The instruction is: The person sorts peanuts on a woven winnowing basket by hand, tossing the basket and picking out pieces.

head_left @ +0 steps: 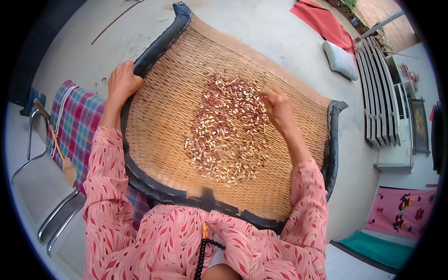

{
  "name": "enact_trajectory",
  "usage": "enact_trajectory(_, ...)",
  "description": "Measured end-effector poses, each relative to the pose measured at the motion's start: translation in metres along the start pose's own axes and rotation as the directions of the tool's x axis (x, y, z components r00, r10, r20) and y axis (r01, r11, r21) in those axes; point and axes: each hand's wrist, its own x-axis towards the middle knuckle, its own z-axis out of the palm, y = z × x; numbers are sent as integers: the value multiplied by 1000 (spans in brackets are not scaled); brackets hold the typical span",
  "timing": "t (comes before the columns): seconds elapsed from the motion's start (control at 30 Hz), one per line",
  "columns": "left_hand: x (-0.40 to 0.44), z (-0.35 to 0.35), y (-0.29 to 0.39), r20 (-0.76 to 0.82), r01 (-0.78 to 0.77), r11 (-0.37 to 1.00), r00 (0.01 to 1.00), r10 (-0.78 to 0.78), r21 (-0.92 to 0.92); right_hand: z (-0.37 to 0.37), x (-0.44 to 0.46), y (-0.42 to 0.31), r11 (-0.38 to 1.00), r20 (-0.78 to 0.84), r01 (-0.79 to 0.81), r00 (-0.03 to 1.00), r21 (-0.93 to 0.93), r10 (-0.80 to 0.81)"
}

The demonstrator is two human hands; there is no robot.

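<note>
A wide woven winnowing tray (pixel 158 140) with a black-wrapped rim spreads in front of my body, tilted a little. On its middle lies a loose heap of small dark red and cream seeds (pixel 224 126), perhaps peanuts or beans, mixed with bits of husk. My left hand (pixel 123 80) is closed around the rim at the upper left. Over the right side of the heap, my right hand (pixel 278 106) has its fingers pinched together. Whatever may be between those fingertips is too small to make out.
Metal chairs (pixel 42 177) stand at the left, with a plaid cloth (pixel 81 121) and a wooden spatula (pixel 69 170) beside the tray. A pillow (pixel 340 60), a red cloth (pixel 322 23) and stacked slatted panels (pixel 378 93) are at the far right. A thin stick (pixel 114 22) lies on the floor.
</note>
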Motion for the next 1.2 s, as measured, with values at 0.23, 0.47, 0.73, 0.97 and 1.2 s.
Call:
enact_trajectory(0.23, -5, 2, -8, -18, -50, 999, 999, 50, 6, 81, 61, -5, 969, 153, 96, 986, -227, -62)
enact_trajectory(0.47, -11, 6, -12, -16, -46, 999, 999, 45, -27, 94, 68, 1, 943, 210, 121, 976, -311, -56)
enact_trajectory(0.73, -9, 10, -18, 2, -30, 997, 1000, 31, -77, 88, 46, -8, 882, 108, -330, 944, 337, 312)
enact_trajectory(0.97, -10, 15, -22, -103, -120, 992, 988, 114, -48, 77, 29, -24, 415, 360, -583, 788, 698, 500)
enact_trajectory(1.2, -12, 10, -18, -59, -95, 993, 994, 91, -65, 73, 20, -20, 390, 349, -581, 779, 715, 521)
